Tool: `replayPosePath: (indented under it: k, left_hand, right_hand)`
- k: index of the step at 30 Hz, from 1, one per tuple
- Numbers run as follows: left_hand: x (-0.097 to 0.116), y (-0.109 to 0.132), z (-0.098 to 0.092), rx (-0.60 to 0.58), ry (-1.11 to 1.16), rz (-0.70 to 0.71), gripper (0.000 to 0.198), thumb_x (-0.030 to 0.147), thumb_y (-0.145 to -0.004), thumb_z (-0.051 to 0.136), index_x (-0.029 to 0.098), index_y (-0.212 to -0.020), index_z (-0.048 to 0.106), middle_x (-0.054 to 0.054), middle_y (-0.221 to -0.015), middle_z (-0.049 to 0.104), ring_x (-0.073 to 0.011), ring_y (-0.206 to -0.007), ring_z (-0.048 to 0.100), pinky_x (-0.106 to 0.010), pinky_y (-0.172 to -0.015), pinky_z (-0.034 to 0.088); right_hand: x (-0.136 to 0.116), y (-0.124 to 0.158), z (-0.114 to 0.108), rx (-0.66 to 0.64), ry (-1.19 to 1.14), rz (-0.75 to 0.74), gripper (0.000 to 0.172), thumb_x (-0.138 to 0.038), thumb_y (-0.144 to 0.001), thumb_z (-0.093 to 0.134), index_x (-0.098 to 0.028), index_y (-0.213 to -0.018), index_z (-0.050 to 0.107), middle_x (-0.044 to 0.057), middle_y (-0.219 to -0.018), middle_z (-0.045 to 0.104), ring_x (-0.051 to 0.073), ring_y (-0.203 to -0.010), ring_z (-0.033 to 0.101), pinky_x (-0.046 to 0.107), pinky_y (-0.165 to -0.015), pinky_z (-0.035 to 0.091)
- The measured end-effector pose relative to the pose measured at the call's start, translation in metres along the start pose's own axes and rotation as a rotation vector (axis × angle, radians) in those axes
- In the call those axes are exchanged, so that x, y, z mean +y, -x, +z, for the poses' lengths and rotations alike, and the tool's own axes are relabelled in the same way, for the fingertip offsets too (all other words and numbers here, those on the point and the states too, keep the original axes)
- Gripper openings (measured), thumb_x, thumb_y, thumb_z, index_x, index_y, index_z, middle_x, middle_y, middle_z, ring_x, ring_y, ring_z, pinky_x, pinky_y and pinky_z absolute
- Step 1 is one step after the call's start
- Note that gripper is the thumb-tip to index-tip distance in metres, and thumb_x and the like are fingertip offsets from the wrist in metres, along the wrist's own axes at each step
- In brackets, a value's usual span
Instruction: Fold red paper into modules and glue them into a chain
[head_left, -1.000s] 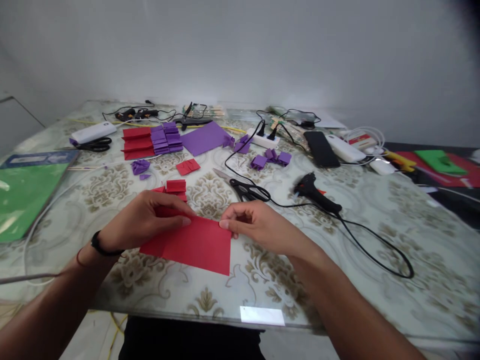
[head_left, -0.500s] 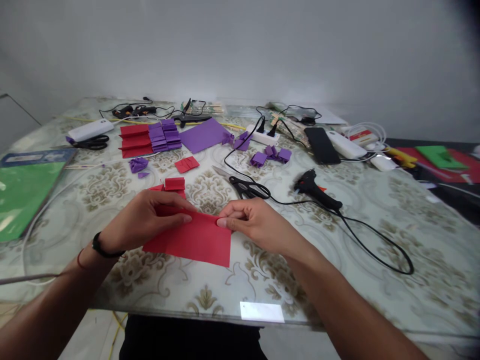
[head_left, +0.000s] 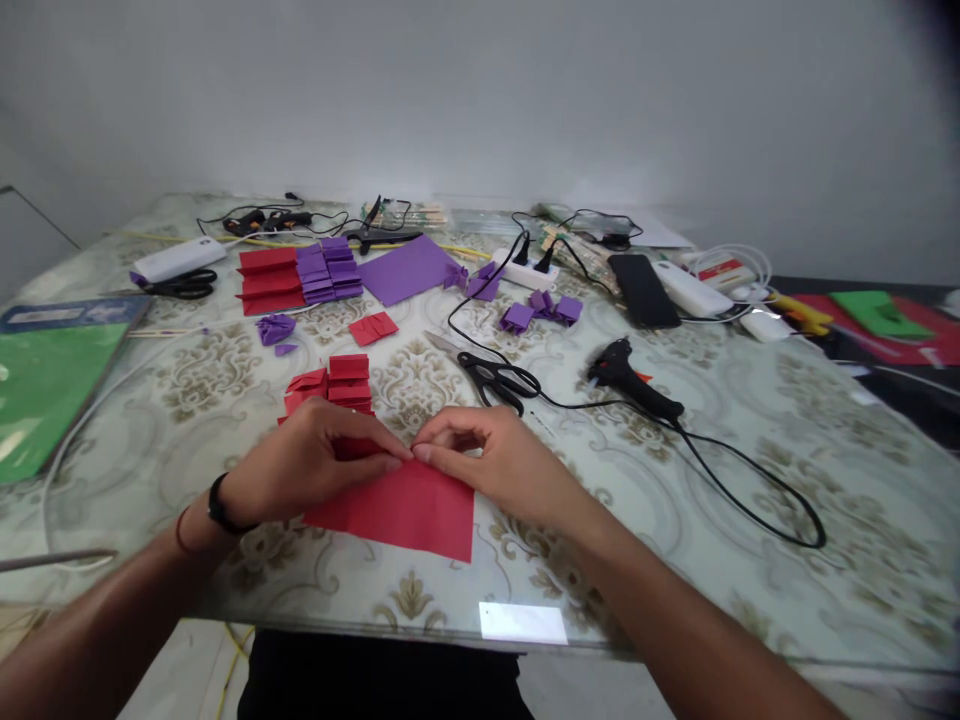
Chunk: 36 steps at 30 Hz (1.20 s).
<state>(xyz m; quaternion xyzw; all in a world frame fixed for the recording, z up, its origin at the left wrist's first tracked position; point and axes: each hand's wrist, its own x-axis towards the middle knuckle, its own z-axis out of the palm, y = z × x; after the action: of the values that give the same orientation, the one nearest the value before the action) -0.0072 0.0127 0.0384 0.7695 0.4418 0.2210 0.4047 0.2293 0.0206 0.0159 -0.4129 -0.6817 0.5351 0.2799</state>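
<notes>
While both hands pinch its far edge, red paper sheet lies flat by near edge of table, long axis left-right; left hand, right hand equally near, fingertips almost meeting mid-edge.

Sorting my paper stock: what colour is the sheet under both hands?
The paper sheet is plain red, clearest in the head view.

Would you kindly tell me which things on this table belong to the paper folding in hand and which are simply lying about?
In hand:
red paper, pinched at its far edge by the left hand and right hand
folded red pieces just beyond, likely the same work

Lying about, untouched:
scissors
glue gun
purple sheet
green sheet
phone
</notes>
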Motion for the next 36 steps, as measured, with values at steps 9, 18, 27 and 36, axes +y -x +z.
replayPosePath:
  k: [9, 18, 27, 36]
  left_hand:
    - [0.004, 0.000, 0.004, 0.018, 0.043, -0.001, 0.013, 0.020, -0.090, 0.071, 0.024, -0.093, 0.083, 0.002, -0.092, 0.085, -0.0162, -0.085, 0.079, -0.022, -0.080, 0.059]
    - [0.003, 0.004, -0.019, 0.178, -0.032, -0.039, 0.013, 0.032, -0.087, 0.077, 0.025, -0.093, 0.086, -0.002, -0.092, 0.085, -0.0208, -0.085, 0.080, -0.025, -0.080, 0.062]
    - [-0.002, 0.000, -0.015, 0.261, -0.113, -0.040, 0.013, 0.030, -0.087, 0.075, 0.025, -0.093, 0.085, 0.000, -0.092, 0.085, -0.0200, -0.084, 0.079, -0.025, -0.080, 0.062]
    - [0.001, 0.000, 0.009, 0.217, -0.016, 0.024, 0.009, 0.026, -0.091, 0.074, 0.025, -0.093, 0.083, 0.003, -0.089, 0.084, -0.0146, -0.080, 0.077, -0.020, -0.076, 0.057]
  right_hand:
    - [0.002, 0.002, 0.001, -0.044, 0.018, -0.004, 0.006, -0.022, -0.085, 0.068, -0.018, -0.081, 0.071, -0.001, -0.072, 0.067, 0.013, -0.066, 0.057, 0.026, -0.063, 0.046]
    - [0.000, 0.000, -0.023, -0.024, 0.098, -0.040, 0.004, -0.018, -0.080, 0.067, -0.018, -0.076, 0.069, -0.002, -0.071, 0.066, 0.013, -0.067, 0.056, 0.025, -0.065, 0.044]
    - [0.005, -0.004, -0.035, 0.224, 0.118, -0.178, 0.005, -0.023, -0.087, 0.066, -0.019, -0.086, 0.070, 0.001, -0.083, 0.073, 0.016, -0.079, 0.067, 0.029, -0.078, 0.051]
    - [0.000, 0.001, 0.005, 0.144, 0.121, -0.220, 0.007, -0.019, -0.089, 0.069, -0.019, -0.084, 0.073, 0.001, -0.081, 0.076, 0.016, -0.077, 0.068, 0.025, -0.072, 0.052]
